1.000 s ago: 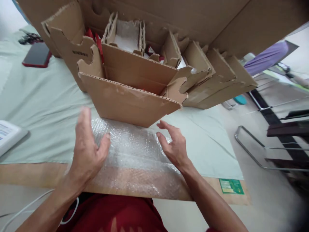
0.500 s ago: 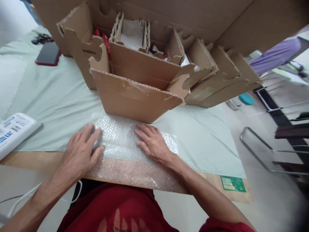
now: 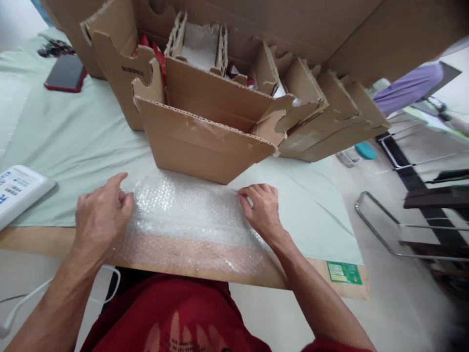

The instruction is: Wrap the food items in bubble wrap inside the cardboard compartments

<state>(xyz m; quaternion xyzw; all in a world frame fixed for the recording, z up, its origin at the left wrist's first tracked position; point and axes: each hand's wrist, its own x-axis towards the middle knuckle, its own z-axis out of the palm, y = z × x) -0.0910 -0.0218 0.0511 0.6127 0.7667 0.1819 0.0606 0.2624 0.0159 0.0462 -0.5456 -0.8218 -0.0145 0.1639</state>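
A sheet of clear bubble wrap (image 3: 186,220) lies flat on the table's near edge, in front of me. My left hand (image 3: 98,215) sits at its left edge with fingers curled and pinched on that edge. At the sheet's far right corner, my right hand (image 3: 262,210) has its fingers bent down onto the wrap and gripping it. Just behind the sheet stands an open brown cardboard box (image 3: 205,142) with cardboard dividers and something red inside.
A pale green cloth (image 3: 73,142) covers the table. A red-cased phone (image 3: 65,73) lies far left and a white device (image 3: 18,190) at the left edge. A green sticker (image 3: 344,272) marks the table's right corner. Metal chair frames (image 3: 388,230) stand to the right.
My hands were raised, then pressed flat on the middle of the bubble wrap. They have slid apart to its left and right edges and curled onto it.
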